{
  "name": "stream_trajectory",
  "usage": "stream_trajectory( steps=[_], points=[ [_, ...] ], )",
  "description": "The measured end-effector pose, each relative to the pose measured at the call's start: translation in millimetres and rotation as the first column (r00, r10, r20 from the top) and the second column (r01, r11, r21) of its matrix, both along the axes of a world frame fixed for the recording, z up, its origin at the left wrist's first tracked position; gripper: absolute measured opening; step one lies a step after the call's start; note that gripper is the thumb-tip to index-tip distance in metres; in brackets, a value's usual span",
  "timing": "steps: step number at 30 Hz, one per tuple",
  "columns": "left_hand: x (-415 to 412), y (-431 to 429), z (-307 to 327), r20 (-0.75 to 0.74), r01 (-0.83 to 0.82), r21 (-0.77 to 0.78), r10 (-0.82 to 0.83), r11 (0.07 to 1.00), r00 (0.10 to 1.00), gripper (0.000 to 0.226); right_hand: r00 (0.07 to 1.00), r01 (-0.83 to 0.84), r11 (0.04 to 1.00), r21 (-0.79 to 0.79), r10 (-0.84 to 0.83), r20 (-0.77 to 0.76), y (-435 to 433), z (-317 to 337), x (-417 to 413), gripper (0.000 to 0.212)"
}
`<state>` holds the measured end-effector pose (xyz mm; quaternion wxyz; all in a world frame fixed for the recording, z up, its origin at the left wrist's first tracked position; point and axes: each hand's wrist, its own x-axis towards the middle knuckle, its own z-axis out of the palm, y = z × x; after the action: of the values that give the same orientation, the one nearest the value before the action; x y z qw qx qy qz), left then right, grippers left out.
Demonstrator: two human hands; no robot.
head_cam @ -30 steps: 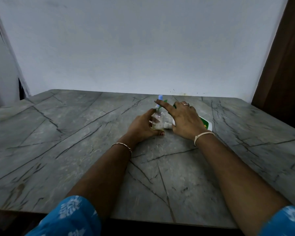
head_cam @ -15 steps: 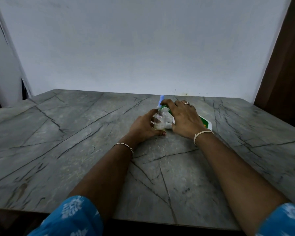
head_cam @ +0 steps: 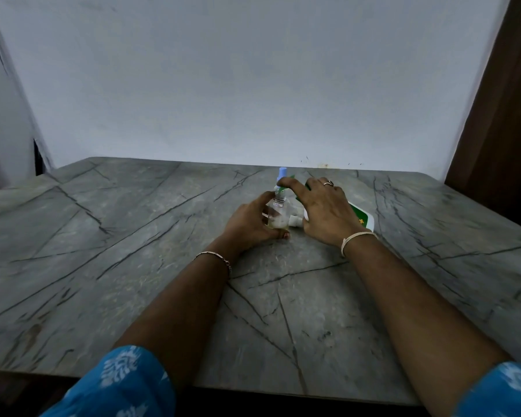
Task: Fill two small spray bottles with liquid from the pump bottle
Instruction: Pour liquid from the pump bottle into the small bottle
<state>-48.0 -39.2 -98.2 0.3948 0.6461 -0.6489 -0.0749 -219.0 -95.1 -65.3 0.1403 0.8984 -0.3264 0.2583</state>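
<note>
A small clear spray bottle (head_cam: 278,216) stands upright on the grey marble table (head_cam: 133,251), and my left hand (head_cam: 250,225) grips its body from the left. Its sprayer top carries a light blue cap (head_cam: 282,173). My right hand (head_cam: 325,212) reaches over from the right, and its fingertips pinch the sprayer top just under the blue cap. Behind my right hand lies the green and white pump bottle (head_cam: 362,218), mostly hidden. A white part (head_cam: 294,221) shows between my hands; I cannot tell what it is.
A pale wall rises at the table's far edge. A dark brown wooden panel (head_cam: 503,115) stands at the right. The table's near edge runs just above my blue patterned sleeves.
My right hand's index finger was pointing out over the bottle a second ago; its fingertips have since come down onto the sprayer top. My left hand has stayed on the bottle.
</note>
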Motion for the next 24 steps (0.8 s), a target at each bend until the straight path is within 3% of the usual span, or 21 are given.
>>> stream_trajectory(
  steps=[24],
  points=[
    [1.0,-1.1,-1.1,-0.014,0.001,0.012,-0.001,1.000,1.000,0.090,1.000,0.020,0.999,0.033,-0.020,0.009,3.6,1.2,1.0,0.082]
  ],
)
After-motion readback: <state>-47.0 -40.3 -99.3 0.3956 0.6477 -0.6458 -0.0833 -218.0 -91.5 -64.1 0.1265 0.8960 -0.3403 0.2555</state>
